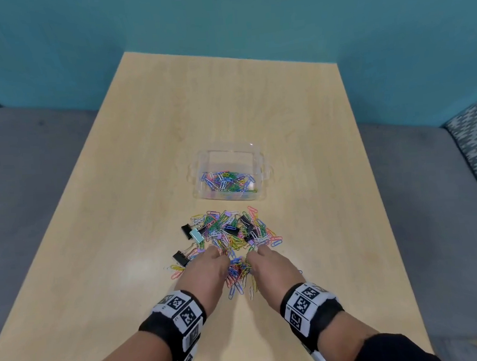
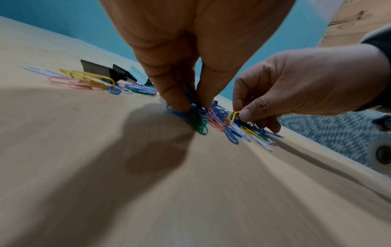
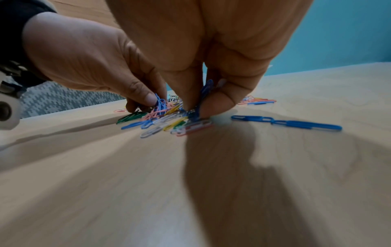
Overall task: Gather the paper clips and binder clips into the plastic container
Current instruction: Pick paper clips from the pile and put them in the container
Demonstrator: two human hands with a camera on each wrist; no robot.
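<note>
Both grips are narrow: left hand [image 1: 206, 268] and right hand [image 1: 270, 265] each pinch a small bunch of paper clips [image 1: 238, 272] at the near edge of the pile on the tabletop [image 1: 124, 243], with the plastic container [image 1: 227, 156] just beyond the pile and already holding some clips. The loose, tangled bunches look likely to shed clips on lifting or drag neighbours along. Binder clips [image 1: 180, 257] at the left fringe risk being missed.

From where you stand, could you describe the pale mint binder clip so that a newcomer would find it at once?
Start at the clear plastic container mid-table, then drop to the clip pile nearer the person. At its left edge lies the mint binder clip, beside a black binder clip; the other binder clips in view are black.
</note>
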